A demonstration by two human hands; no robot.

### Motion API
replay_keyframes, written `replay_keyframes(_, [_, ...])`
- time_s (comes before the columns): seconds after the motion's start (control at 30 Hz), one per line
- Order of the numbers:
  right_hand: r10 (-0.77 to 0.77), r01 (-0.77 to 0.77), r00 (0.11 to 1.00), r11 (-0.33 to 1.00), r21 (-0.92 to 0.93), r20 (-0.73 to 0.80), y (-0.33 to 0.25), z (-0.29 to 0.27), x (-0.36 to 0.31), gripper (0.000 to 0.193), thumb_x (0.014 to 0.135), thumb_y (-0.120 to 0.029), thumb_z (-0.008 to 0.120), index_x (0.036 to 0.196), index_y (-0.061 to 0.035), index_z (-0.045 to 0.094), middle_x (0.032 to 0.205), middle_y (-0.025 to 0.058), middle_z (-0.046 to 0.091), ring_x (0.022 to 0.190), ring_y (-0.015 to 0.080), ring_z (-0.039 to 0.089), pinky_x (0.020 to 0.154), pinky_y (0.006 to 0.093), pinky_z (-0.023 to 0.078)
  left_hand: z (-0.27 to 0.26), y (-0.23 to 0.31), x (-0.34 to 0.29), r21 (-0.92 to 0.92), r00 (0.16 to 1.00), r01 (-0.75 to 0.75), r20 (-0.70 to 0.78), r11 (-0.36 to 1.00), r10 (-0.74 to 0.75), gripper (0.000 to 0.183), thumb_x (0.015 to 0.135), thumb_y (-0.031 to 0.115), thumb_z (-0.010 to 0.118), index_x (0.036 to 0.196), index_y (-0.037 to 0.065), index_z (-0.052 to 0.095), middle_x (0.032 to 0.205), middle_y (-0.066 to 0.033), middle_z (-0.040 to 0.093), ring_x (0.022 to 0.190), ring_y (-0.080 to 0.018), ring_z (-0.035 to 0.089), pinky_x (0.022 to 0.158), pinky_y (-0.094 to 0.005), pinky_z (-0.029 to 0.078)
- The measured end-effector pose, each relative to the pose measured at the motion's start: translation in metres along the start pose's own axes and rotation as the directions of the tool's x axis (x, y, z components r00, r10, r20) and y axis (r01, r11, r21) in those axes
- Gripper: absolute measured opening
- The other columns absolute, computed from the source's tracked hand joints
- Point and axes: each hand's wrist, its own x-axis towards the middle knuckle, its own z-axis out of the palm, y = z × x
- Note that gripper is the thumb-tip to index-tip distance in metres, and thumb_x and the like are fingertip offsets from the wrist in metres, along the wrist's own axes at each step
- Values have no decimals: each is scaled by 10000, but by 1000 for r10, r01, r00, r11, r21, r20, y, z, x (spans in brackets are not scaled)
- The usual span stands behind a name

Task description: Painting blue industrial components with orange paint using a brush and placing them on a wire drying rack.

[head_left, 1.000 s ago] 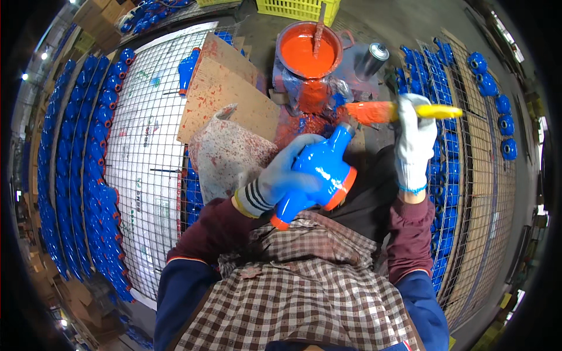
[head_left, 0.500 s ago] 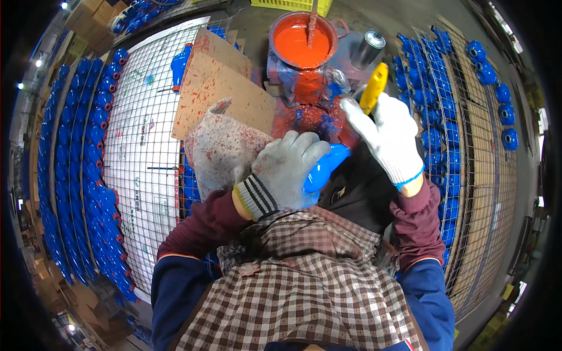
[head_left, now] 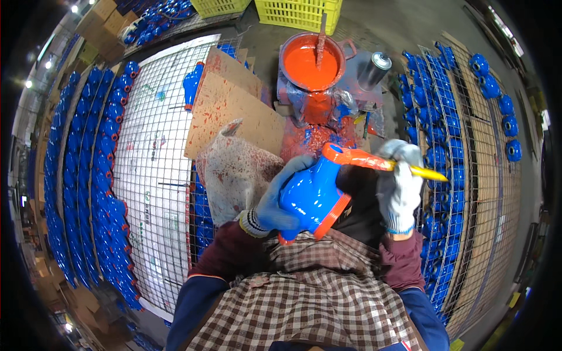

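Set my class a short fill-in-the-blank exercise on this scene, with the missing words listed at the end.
1. The left hand holds a fitting whose main colour is ____.
2. The right hand holds a brush with a handle coloured ____ at its end.
3. In the picture, the metal can stands to the ____ of the paint pot.
4. Both hands wear ____.

Missing words: blue; yellow; right; gloves.

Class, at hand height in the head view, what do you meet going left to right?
Rows of blue parts, white sheet, spattered cloth, gloved left hand, held blue part, gloved right hand, racked blue parts.
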Motion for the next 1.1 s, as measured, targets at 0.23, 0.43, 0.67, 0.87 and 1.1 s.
replay_keyframes(0.23, [503,-586,777,362,725,377,39,19,5,251,953,-169,570,1167,-39,552,1176,155,603,1069,275,605,937,384,484,15,-27,22,-649,855,472,502,596,-130,611,959,547,437,1240,9,505,1147,-181,593,1052,-310,587,929,-450,488])
replay_keyframes(0.43, [393,-447,889,631,634,236,23,3,28,232,955,-163,576,1137,-27,532,1083,158,610,962,253,632,865,397,534,34,22,-5,-153,940,329,-48,932,-339,597,833,241,724,1315,25,447,1264,-159,532,1122,-271,566,972,-456,467])
replay_keyframes(0.67, [410,-306,866,887,347,-287,-27,-1,10,179,937,-199,627,1064,-102,547,766,-2,579,560,60,522,486,198,398,7,18,3,759,908,-345,120,553,401,832,577,87,794,1317,51,415,1243,-163,521,1125,-315,541,964,-464,437])
replay_keyframes(0.87, [338,-304,873,941,149,-352,-37,16,-13,160,941,-219,619,1033,-121,533,657,-34,522,456,39,444,418,202,365,17,26,19,805,492,-559,516,-200,701,853,578,140,842,1318,87,421,1206,-152,492,1041,-372,557,842,-501,483])
replay_keyframes(1.1, [262,-300,869,953,-26,-419,-49,41,-9,177,846,-150,731,930,-44,617,714,2,601,529,31,505,482,199,389,16,38,18,744,528,-551,662,-378,532,775,638,264,860,1302,225,463,1232,-112,484,992,-380,571,780,-484,503])
